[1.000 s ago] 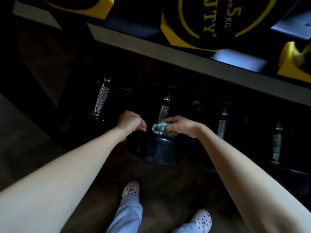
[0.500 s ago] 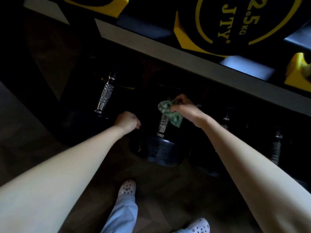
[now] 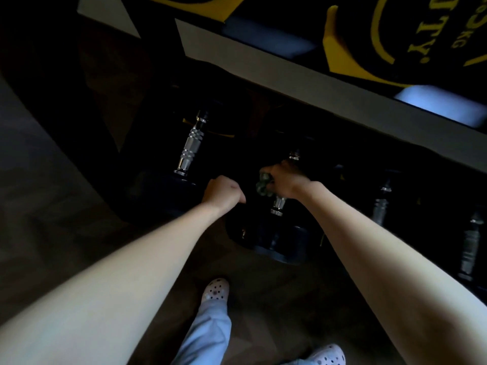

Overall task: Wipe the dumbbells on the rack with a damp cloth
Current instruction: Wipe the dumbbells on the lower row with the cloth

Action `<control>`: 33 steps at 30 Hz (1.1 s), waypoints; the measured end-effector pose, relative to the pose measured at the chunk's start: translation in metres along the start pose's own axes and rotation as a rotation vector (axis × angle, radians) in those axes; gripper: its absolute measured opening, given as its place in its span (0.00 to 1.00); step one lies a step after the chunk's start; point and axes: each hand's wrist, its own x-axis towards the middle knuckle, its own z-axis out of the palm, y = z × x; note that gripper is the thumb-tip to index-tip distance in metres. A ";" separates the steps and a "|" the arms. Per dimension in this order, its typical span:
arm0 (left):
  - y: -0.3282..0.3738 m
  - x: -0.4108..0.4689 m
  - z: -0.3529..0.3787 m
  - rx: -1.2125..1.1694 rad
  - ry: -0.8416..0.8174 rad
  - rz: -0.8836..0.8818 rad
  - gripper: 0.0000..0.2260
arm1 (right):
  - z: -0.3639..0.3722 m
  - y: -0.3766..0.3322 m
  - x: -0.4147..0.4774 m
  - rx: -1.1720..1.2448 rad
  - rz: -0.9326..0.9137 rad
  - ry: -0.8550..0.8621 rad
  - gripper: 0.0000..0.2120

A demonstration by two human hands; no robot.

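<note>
Black chrome-handled dumbbell [image 3: 276,241] on the lower shelf of the grey rack [image 3: 316,93], mid-wipe: right hand [image 3: 287,180] grips a crumpled green cloth [image 3: 263,184] round its handle [image 3: 278,204], left hand [image 3: 222,192] fisted alongside, hold unclear; next likely a slide along it.

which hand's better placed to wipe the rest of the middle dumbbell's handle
Right. The right hand grips the green cloth against the middle dumbbell's handle, just above the bare chrome. The left hand is curled off to the side with no cloth.
</note>
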 end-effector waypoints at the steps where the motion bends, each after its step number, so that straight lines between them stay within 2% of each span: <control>1: -0.001 0.001 -0.001 -0.027 -0.010 -0.012 0.10 | -0.001 0.001 -0.004 0.038 -0.022 -0.035 0.24; 4: -0.002 0.002 -0.003 -0.056 -0.034 -0.028 0.09 | 0.004 0.004 -0.019 0.186 -0.071 -0.116 0.21; 9: -0.002 0.000 0.003 -0.023 -0.001 -0.014 0.10 | 0.011 0.019 -0.040 0.483 -0.004 -0.054 0.18; 15: 0.006 -0.008 0.012 0.073 0.052 -0.003 0.12 | 0.014 0.040 -0.073 0.866 0.072 -0.044 0.19; 20: 0.012 -0.018 0.025 0.151 0.104 -0.038 0.13 | 0.008 0.037 -0.099 1.012 0.082 0.006 0.19; 24: 0.020 -0.030 0.030 0.110 0.131 -0.051 0.17 | 0.008 0.029 -0.125 1.098 0.081 0.084 0.17; 26: 0.028 -0.037 0.030 0.065 0.156 -0.071 0.18 | 0.015 0.021 -0.140 1.079 0.049 0.106 0.16; 28: 0.035 -0.041 0.027 0.004 0.167 -0.082 0.19 | 0.027 0.011 -0.155 0.973 0.015 0.046 0.15; 30: 0.046 -0.051 0.024 -0.014 0.144 -0.070 0.20 | 0.038 0.005 -0.177 0.955 0.066 0.041 0.14; 33: 0.074 -0.067 0.025 0.013 0.117 -0.020 0.19 | 0.031 0.007 -0.212 1.200 0.217 0.131 0.13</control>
